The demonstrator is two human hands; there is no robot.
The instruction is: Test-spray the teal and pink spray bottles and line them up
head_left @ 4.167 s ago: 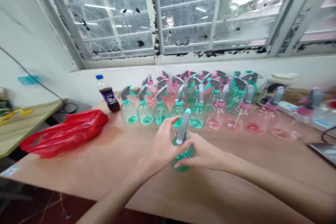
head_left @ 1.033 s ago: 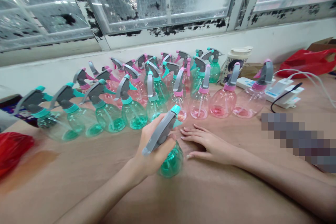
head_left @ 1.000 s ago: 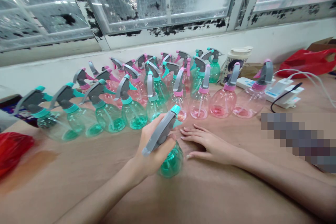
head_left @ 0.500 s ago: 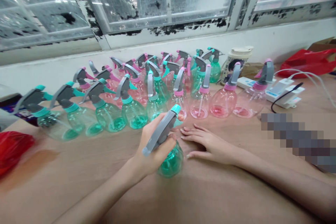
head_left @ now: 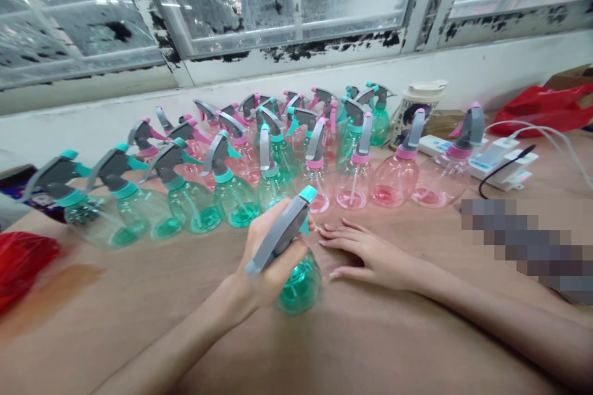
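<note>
My left hand (head_left: 266, 262) is wrapped round the neck of a green spray bottle (head_left: 299, 287) with a grey and turquoise trigger head. Its fingers partly hide the trigger, and the bottle stands on the wooden table (head_left: 352, 339). To its right, my right hand (head_left: 370, 256) rests flat with the fingers stretched out and nothing in it. Beyond both hands are several green spray bottles (head_left: 236, 200) on the left and pink spray bottles (head_left: 393, 179) on the right, with more of both colours behind them.
A paper cup with a lid (head_left: 414, 111) stands at the back right, beside a white power strip (head_left: 503, 166) with cables. Red plastic bags lie at the far right (head_left: 542, 111) and left edge (head_left: 25, 265). A windowed wall (head_left: 296, 0) bounds the table's far side.
My left hand and the spray bottle in it have shifted very slightly to the left. My right hand has stayed in place.
</note>
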